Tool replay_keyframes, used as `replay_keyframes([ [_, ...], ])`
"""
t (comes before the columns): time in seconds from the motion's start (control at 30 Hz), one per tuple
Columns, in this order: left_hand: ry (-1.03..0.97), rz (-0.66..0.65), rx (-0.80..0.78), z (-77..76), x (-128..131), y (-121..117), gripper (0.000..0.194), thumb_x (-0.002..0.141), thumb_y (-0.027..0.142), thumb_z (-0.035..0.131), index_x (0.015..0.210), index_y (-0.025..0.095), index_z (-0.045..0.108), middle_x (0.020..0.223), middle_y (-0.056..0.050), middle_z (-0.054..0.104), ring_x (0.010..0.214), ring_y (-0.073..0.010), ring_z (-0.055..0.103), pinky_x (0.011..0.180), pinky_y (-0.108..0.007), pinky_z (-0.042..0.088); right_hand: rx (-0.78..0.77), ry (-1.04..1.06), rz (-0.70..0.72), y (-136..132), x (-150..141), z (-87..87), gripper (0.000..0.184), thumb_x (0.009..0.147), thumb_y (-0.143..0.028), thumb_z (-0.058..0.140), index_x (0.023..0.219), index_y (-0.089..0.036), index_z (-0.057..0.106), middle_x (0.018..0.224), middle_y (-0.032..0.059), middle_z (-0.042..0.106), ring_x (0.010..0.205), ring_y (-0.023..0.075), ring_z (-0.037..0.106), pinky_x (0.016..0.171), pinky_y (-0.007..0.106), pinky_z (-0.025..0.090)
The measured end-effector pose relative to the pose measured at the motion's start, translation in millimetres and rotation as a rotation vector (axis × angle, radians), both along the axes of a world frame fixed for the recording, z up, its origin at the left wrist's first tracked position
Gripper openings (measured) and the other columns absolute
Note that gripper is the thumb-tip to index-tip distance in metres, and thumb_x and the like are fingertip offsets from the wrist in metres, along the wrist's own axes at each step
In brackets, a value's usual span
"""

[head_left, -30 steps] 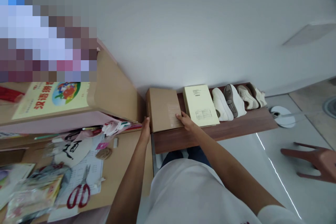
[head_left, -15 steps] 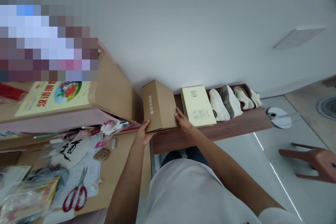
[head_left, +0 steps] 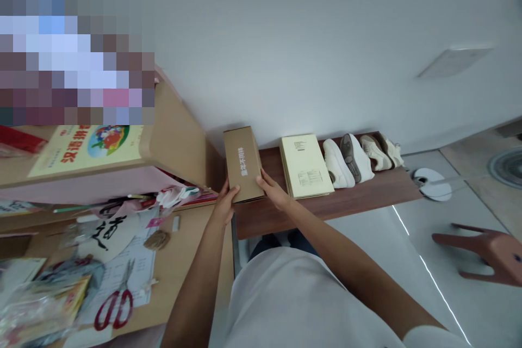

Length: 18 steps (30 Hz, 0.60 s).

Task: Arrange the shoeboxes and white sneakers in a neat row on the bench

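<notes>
A brown cardboard box (head_left: 241, 155) with white lettering is between my two hands at the left end of the dark wooden shelf (head_left: 277, 220). My left hand (head_left: 226, 201) grips its near left corner, thumb on the lettered face. On its right side my right hand (head_left: 271, 189) presses the near corner with the thumb at the edge. Whether the box rests fully on the shelf I cannot tell. A pale yellow box (head_left: 308, 166) lies flat just right of my right hand, apart from the brown one.
White shoes (head_left: 339, 163) and beige shoes (head_left: 377, 152) line the shelf's right part. On the left, a desk (head_left: 183, 250) holds red-handled scissors (head_left: 114, 307), papers and plastic bags. A reddish stool (head_left: 489, 250) stands on the floor at right. The wall rises behind the shelf.
The brown box has turned so its lettered face points up towards me, and it takes less width on the shelf. My right hand has moved left with it.
</notes>
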State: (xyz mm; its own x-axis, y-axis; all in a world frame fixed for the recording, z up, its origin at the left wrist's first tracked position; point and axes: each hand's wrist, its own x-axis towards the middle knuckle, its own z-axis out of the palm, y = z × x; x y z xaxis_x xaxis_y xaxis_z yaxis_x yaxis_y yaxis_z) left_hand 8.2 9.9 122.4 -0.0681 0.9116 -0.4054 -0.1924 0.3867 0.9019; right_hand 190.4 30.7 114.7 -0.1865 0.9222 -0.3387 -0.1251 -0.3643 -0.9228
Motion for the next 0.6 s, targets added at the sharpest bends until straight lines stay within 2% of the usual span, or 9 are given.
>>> replay_keyframes([
  [0.1, -0.004, 0.016, 0.009, -7.5, -0.2, 1.8, 0.071, 0.080, 0.043, 0.072, 0.147, 0.027, 0.053, 0.132, -0.007, 0.070, 0.129, -0.0293, 0.061, 0.109, -0.043, 0.049, -0.009, 0.061, 0.011, -2.2, -2.2, 0.6, 0.090, 0.079, -0.060, 0.075, 0.156, -0.028, 0.040, 0.155, 0.0023, 0.051, 0.144, 0.0244, 0.047, 0.121, 0.043, 0.037],
  [0.37, -0.074, 0.020, 0.002, -27.1, 3.7, 0.5, 0.070, 0.077, 0.037, 0.074, 0.144, 0.026, 0.057, 0.128, -0.008, 0.072, 0.127, -0.0275, 0.062, 0.110, -0.044, 0.048, -0.067, 0.051, -0.033, -3.0, -8.0, -23.2, 0.080, 0.079, -0.053, 0.077, 0.150, -0.029, 0.049, 0.143, 0.0029, 0.063, 0.141, 0.0262, 0.049, 0.120, 0.048, 0.037],
  [0.6, -0.079, 0.024, -0.030, -36.9, 3.8, -2.4, 0.070, 0.078, 0.039, 0.074, 0.144, 0.026, 0.056, 0.129, -0.008, 0.071, 0.126, -0.0284, 0.063, 0.108, -0.043, 0.049, -0.101, 0.059, -0.026, -2.7, -6.4, -35.0, 0.082, 0.079, -0.052, 0.076, 0.151, -0.027, 0.047, 0.149, 0.0037, 0.057, 0.139, 0.0255, 0.052, 0.121, 0.046, 0.037],
])
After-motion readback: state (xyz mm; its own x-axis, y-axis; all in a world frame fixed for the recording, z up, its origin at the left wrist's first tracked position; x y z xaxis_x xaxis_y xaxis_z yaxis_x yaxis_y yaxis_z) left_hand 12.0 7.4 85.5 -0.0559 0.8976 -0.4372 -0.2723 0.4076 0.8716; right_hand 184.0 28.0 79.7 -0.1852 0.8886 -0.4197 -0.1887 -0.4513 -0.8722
